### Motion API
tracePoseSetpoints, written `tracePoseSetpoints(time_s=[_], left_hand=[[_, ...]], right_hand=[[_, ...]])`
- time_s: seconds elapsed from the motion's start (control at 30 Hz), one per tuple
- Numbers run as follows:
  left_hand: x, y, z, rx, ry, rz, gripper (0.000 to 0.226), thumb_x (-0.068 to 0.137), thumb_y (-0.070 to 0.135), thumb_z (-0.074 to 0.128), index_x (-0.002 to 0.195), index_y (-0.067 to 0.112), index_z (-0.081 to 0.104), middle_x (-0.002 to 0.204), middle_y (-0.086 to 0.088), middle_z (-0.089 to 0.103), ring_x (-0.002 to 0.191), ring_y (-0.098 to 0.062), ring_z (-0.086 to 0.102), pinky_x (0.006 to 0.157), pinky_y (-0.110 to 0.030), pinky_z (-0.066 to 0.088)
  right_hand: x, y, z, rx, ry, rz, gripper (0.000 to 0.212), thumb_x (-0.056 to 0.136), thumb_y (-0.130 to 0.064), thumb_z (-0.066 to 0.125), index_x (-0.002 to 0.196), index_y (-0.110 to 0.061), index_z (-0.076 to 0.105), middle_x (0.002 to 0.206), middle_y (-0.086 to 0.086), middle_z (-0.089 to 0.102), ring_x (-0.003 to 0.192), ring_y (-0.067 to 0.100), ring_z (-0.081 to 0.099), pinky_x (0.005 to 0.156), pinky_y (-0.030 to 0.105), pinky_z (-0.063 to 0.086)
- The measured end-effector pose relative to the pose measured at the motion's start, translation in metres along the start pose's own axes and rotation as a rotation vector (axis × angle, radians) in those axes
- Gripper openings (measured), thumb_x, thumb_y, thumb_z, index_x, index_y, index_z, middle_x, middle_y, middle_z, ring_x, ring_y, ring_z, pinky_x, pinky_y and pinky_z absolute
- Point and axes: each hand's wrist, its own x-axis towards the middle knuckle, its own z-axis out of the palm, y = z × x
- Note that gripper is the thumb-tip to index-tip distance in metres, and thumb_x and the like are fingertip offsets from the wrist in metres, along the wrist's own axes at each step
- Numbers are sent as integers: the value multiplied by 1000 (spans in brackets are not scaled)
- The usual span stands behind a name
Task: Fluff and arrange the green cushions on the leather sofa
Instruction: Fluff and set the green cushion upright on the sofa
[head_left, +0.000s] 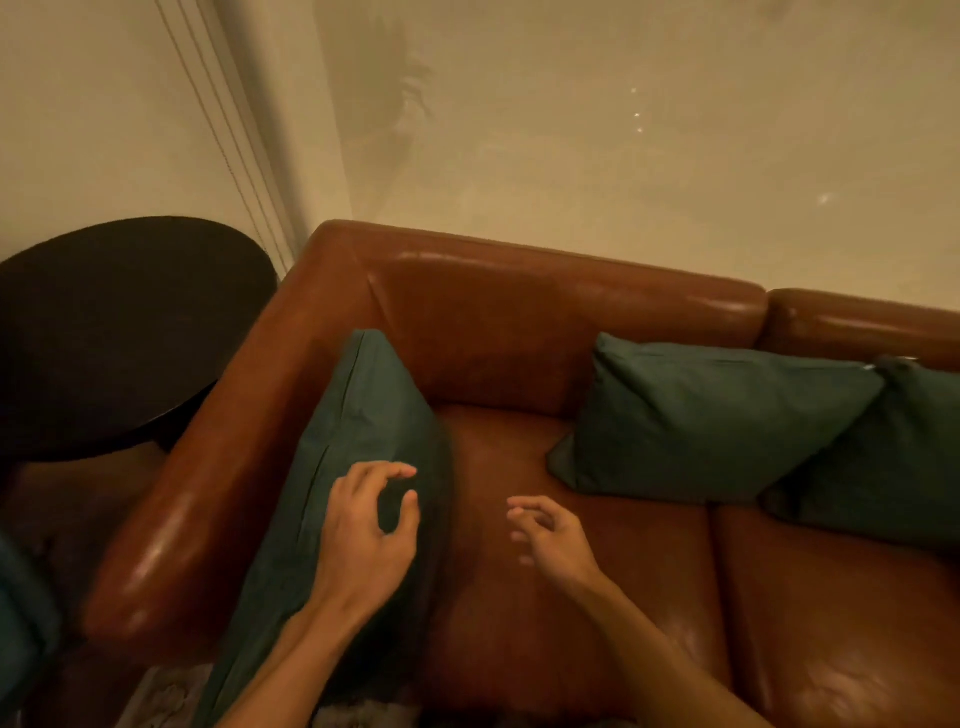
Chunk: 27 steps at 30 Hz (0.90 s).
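A brown leather sofa fills the middle and right of the head view. One green cushion stands on edge against the left armrest. My left hand hovers in front of its face with fingers loosely curled, holding nothing. My right hand is over the bare seat just to the right, fingers relaxed and empty. A second green cushion leans against the backrest. A third green cushion overlaps it at the right edge and is cut off by the frame.
A dark round side table stands left of the armrest. A pale wall rises behind the sofa. A bluish-green fabric object shows at the lower left edge. Pale rug lies at the sofa's front.
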Motion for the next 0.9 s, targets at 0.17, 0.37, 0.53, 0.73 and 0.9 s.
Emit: tracePoseSetpoints(time_s=[0.17, 0.37, 0.53, 0.73, 0.9], left_hand=[[32, 42, 58, -21, -160, 97, 29, 79, 20, 66, 104, 33, 58, 103, 11, 59, 89, -11, 56, 85, -6, 33], [61, 81, 142, -145, -397, -195, 42, 84, 21, 72, 119, 32, 51, 117, 1, 54, 84, -10, 58, 70, -20, 44], [76, 111, 214, -287, -468, -423, 56, 86, 27, 73, 134, 28, 44, 131, 0, 51, 102, -20, 62, 73, -28, 50], [119, 148, 272, -360, -289, -524, 71, 86, 25, 73, 146, 19, 36, 150, -7, 42, 118, -27, 56, 91, -35, 47], [143, 165, 305, -375, -210, -596, 93, 82, 33, 76, 155, 18, 20, 157, -7, 33, 140, -29, 38, 109, -39, 35]], right_hand=[[9, -4, -86, 21, 144, -11, 11, 95, -17, 59, 100, -22, 68, 98, 5, 68, 80, 15, 64, 58, 27, 51], [26, -6, -191, 39, 274, -46, 19, 100, -22, 51, 91, -24, 68, 93, 2, 69, 75, 14, 60, 57, 27, 45], [54, 9, -282, -4, 394, -61, 23, 101, -32, 47, 92, -28, 68, 96, 1, 70, 78, 14, 63, 65, 29, 49], [94, 10, -371, 12, 510, -90, 28, 95, -49, 47, 101, -25, 61, 97, -1, 64, 84, 12, 60, 74, 31, 49], [127, 6, -418, 16, 602, 38, 78, 84, -59, 60, 141, -11, 36, 136, 15, 46, 121, 28, 52, 106, 48, 44]])
